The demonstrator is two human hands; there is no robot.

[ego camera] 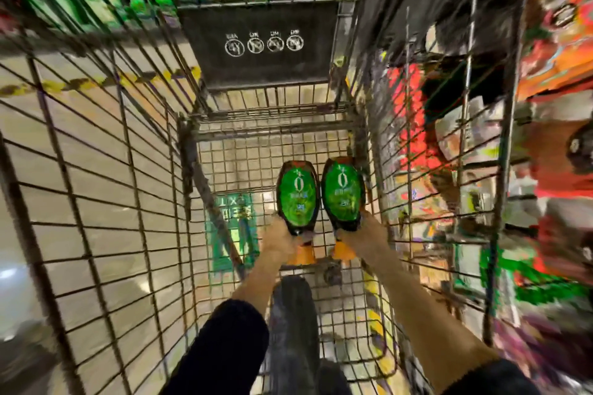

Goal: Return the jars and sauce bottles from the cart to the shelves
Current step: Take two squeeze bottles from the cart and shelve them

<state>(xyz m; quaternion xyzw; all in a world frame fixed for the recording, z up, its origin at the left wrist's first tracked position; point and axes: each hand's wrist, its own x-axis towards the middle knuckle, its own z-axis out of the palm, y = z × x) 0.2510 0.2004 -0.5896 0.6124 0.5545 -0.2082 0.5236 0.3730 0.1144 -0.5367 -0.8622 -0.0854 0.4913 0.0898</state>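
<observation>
Head view, item one: the cart [106, 189], a wire basket we look straight down into, its dark child-seat flap [256, 42] at 12 o'clock with four round warning icons printed on it.

Item two: two sauce bottles, dark bodies with green labels and orange caps, side by side just right of centre, almost touching. We log the left bottle [296, 194] and the right bottle [342, 191]. Both point their caps toward 6 o'clock, bases toward 12. We cannot tell whether they rest on the basket floor or are already lifted clear of it.

Item three: our left hand [280, 239], closed around the neck of the left bottle just above its cap. Our right hand [359, 236], closed likewise around the neck of the right bottle. Fingers are wrapped tight; neither hand shows any slack.

Item four: the shelves [545, 106], at 3 o'clock beyond the wire, heavily blurred, stock in red, orange and green, nothing legible.

Step in hand, as we judge it: collecting a pair of bottles from the cart. The next move calls for raising both over the cart's side rim and turning toward 3 o'clock to find their slot.
</observation>
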